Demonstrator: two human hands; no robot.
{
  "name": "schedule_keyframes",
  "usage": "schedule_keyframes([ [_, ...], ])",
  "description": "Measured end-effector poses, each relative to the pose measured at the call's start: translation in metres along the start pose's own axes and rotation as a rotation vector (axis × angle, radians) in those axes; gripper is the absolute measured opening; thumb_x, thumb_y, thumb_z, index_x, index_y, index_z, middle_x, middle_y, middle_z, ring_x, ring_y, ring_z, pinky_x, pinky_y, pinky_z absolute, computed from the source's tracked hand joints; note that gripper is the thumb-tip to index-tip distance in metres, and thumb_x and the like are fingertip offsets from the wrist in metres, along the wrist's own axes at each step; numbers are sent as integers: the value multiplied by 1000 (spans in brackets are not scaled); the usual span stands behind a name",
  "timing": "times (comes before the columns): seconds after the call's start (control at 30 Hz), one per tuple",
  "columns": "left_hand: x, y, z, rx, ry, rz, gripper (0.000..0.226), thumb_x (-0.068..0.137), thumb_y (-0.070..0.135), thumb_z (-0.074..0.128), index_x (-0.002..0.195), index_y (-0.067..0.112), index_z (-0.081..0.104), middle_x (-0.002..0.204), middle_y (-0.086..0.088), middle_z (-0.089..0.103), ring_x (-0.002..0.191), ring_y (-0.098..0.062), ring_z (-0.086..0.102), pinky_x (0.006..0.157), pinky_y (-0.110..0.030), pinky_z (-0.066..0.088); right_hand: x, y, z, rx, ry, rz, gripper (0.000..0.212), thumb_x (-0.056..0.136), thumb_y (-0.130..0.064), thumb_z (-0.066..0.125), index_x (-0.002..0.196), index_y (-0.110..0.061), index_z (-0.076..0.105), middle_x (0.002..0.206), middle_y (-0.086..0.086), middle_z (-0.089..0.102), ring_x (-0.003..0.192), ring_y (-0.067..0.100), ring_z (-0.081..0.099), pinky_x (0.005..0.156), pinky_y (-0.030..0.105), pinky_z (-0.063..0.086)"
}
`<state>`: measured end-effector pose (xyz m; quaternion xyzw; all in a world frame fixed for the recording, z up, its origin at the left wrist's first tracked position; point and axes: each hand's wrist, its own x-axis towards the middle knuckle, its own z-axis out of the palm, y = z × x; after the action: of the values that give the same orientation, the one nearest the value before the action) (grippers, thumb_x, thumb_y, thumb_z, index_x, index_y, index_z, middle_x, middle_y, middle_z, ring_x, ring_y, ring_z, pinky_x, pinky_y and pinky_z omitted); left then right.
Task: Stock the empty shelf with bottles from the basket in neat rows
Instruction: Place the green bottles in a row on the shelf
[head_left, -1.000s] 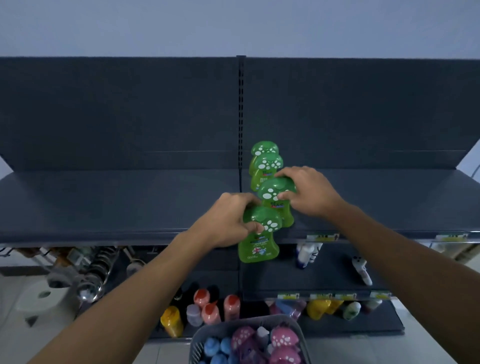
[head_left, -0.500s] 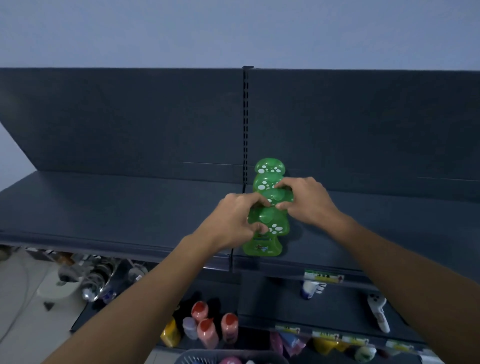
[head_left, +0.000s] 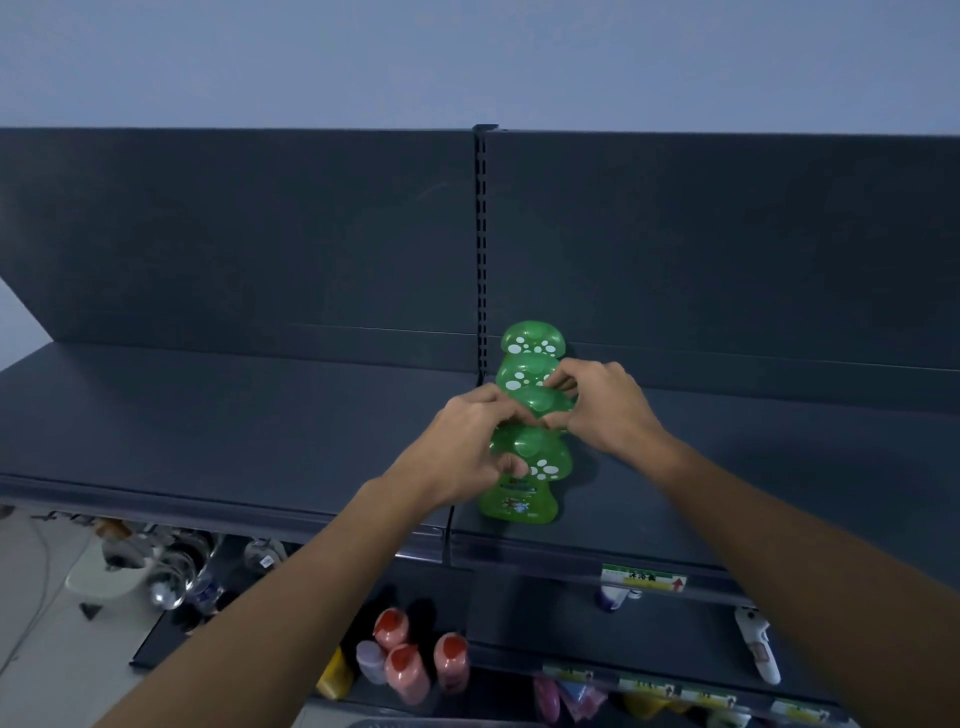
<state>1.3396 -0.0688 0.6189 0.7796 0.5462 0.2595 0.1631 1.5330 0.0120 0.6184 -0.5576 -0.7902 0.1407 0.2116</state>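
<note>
Several green bottles with white-spotted mushroom caps stand in one front-to-back row on the dark top shelf (head_left: 218, 431), just right of the centre upright. My left hand (head_left: 467, 449) grips the cap of the front green bottle (head_left: 524, 483). My right hand (head_left: 605, 410) pinches the cap of the bottle behind it (head_left: 543, 402). Two more green bottles (head_left: 530, 340) stand further back, the rearmost near the back panel. The basket shows only as a sliver of its rim (head_left: 441, 723) at the bottom edge.
The top shelf stretches bare to the left and right of the row. Lower shelves hold red-capped pink bottles (head_left: 410, 670), a yellow bottle (head_left: 336, 678) and white items (head_left: 758, 649). Price tags (head_left: 644, 582) line the shelf edges. Shiny clutter (head_left: 171, 571) lies on the floor at left.
The front bottle has moved from the shelf's front edge back onto the shelf, closing up the row. My view has tilted upward, so the basket has almost left the frame.
</note>
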Motion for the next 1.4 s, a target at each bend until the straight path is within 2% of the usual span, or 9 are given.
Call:
schedule_keyframes([
  [0.13, 2, -4, 6, -4, 11, 16, 51, 75, 26, 90, 122, 24, 70, 116, 11, 58, 106, -11, 58, 96, -33, 51, 4, 4, 3, 16, -6, -16, 47, 61, -42, 93, 101, -33, 69, 99, -15, 71, 98, 11, 67, 85, 34, 54],
  [0.33, 4, -8, 11, -22, 42, 47, 50, 76, 24, 89, 123, 21, 70, 118, 8, 59, 107, -13, 60, 97, -34, 51, 7, 10, 5, 78, 4, -11, 47, 61, -40, 94, 101, -33, 70, 95, -16, 70, 98, 9, 67, 89, 38, 56],
  [0.53, 2, -9, 15, -28, 61, 55, 50, 79, 23, 86, 125, 18, 69, 121, 8, 59, 107, -13, 60, 97, -35, 51, 6, 12, 7, 104, 30, -26, 46, 60, -40, 94, 100, -31, 72, 87, -21, 65, 92, 6, 67, 86, 37, 57],
  [0.83, 0, -11, 19, -24, 87, 84, 48, 81, 23, 85, 126, 20, 68, 121, 10, 58, 106, -11, 60, 97, -33, 51, 7, 11, 14, 119, 60, -40, 39, 67, -32, 91, 101, -29, 71, 97, -13, 73, 93, 10, 67, 86, 39, 57],
  [1.27, -3, -11, 25, 11, 133, 113, 48, 84, 15, 81, 129, 18, 66, 122, 7, 57, 104, -18, 62, 92, -37, 53, 8, 7, 15, 71, 64, -33, 39, 70, -34, 89, 103, -29, 68, 102, -12, 71, 96, 14, 66, 86, 40, 55],
  [1.4, -5, -10, 24, 34, 124, 107, 49, 86, 18, 80, 132, 20, 64, 123, 7, 56, 104, -17, 61, 92, -34, 52, 8, 6, 15, 60, 49, -33, 40, 70, -35, 89, 103, -30, 67, 105, -13, 71, 100, 13, 66, 87, 41, 55],
])
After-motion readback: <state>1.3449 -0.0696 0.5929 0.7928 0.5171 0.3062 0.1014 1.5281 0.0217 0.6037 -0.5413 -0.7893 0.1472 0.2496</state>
